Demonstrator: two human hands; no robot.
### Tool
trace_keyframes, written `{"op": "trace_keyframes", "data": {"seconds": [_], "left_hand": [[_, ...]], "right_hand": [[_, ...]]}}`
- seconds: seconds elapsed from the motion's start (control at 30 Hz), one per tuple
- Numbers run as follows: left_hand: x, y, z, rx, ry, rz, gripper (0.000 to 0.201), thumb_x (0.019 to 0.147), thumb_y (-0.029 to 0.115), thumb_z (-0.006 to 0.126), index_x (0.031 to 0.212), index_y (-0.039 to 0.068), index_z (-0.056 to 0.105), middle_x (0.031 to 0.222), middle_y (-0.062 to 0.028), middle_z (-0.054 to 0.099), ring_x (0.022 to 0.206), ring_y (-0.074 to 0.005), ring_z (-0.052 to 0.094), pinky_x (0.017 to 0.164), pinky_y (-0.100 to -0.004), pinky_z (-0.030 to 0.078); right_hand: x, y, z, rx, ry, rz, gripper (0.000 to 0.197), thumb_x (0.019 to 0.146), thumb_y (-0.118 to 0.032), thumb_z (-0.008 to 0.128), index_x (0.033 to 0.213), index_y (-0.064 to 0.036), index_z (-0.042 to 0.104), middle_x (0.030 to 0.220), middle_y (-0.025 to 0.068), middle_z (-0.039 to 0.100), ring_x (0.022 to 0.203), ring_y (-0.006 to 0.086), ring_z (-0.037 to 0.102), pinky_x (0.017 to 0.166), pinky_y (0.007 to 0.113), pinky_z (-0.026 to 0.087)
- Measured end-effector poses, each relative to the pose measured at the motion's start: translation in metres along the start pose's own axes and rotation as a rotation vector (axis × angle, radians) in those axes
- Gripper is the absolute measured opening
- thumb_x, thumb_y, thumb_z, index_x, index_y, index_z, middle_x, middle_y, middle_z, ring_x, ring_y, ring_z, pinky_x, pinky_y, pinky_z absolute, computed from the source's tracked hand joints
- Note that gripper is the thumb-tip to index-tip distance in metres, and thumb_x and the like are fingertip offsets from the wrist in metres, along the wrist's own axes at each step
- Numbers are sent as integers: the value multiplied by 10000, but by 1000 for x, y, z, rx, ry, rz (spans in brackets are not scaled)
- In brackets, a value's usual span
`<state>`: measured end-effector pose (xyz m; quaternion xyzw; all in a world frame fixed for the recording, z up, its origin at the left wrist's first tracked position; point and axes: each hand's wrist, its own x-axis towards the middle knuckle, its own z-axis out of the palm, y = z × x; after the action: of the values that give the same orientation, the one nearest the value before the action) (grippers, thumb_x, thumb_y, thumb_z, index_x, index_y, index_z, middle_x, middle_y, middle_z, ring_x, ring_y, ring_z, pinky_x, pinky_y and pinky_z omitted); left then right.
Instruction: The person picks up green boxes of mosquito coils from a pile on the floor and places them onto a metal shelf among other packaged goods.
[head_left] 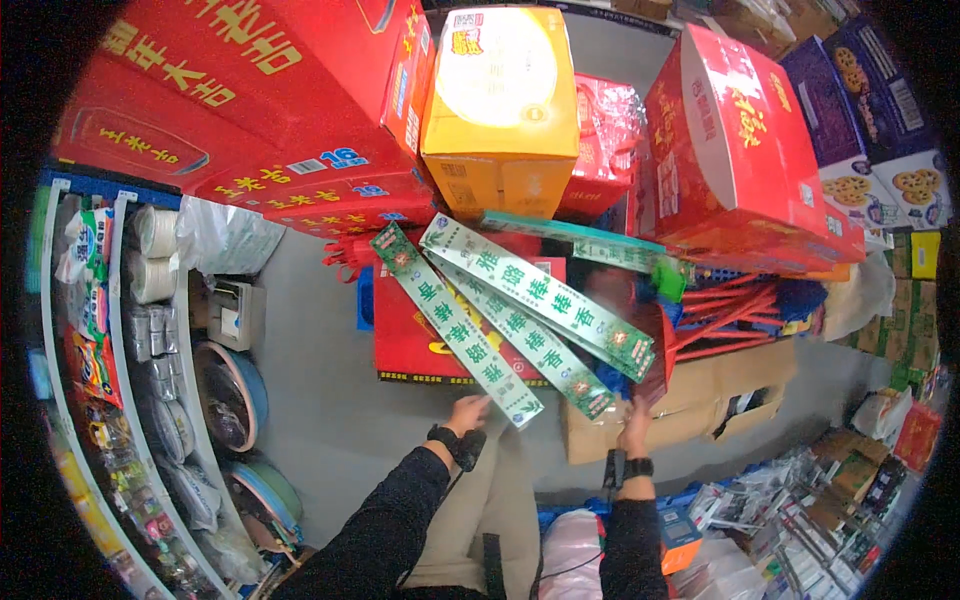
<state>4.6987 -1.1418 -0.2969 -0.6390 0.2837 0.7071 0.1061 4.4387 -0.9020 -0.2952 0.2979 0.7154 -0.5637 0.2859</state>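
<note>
Several long, flat green-and-white boxes are fanned out over a red carton (410, 345). The leftmost long box (460, 330) slants down to the right, and my left hand (468, 413) is closed at its lower end, fingertips partly hidden there. Two more overlap beside it: a middle long box (560, 375) and an upper long box (540, 290). My right hand (635, 428) is closed at the lower corner of a dark red flat piece (657, 350), blurred and close to the long boxes' right ends. Another green long box (575, 238) lies behind them.
Large red cartons (250, 110) are stacked at the left back, next to a yellow carton (500, 110) and another red carton (740, 140). A brown cardboard box (690, 400) lies at the right. Shelves (125, 330) line the left; packaged goods (790, 520) fill the lower right.
</note>
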Motion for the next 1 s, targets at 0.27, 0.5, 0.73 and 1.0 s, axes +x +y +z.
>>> {"op": "trace_keyframes", "data": {"seconds": [0.27, 0.5, 0.73, 1.0], "left_hand": [[-23, 40, -10, -96, 6, 138, 128, 762, 99, 525, 842, 1, 540, 699, -80, 560, 577, -155, 546, 489, -251, 450], [-22, 119, 2, -158, -125, 333, 210, 772, 101, 528, 937, -25, 502, 764, -89, 556, 648, -152, 551, 556, -238, 451], [0, 207, -12, -283, 83, 505, 363, 789, 111, 530, 1099, -14, 388, 833, -96, 544, 698, -161, 545, 587, -278, 466], [27, 230, -18, -148, -64, 428, 227, 815, 196, 513, 935, 5, 529, 826, -76, 565, 734, -174, 559, 613, -276, 461]], "right_hand": [[65, -49, 29, 144, -65, -257, 371, 796, -237, 576, 1048, -8, 428, 948, 82, 518, 860, 201, 519, 730, 299, 439], [72, -65, 42, -166, -123, -383, 687, 712, -340, 665, 1192, 40, 352, 1099, 152, 494, 957, 226, 493, 817, 312, 400], [81, -40, 36, -326, -112, -155, 731, 723, -333, 661, 1219, 63, 297, 1067, 137, 487, 909, 198, 514, 740, 311, 451], [53, -52, 34, -102, -237, -53, 628, 759, -130, 634, 1260, 4, 280, 1088, 124, 501, 958, 182, 499, 807, 289, 419]]}}
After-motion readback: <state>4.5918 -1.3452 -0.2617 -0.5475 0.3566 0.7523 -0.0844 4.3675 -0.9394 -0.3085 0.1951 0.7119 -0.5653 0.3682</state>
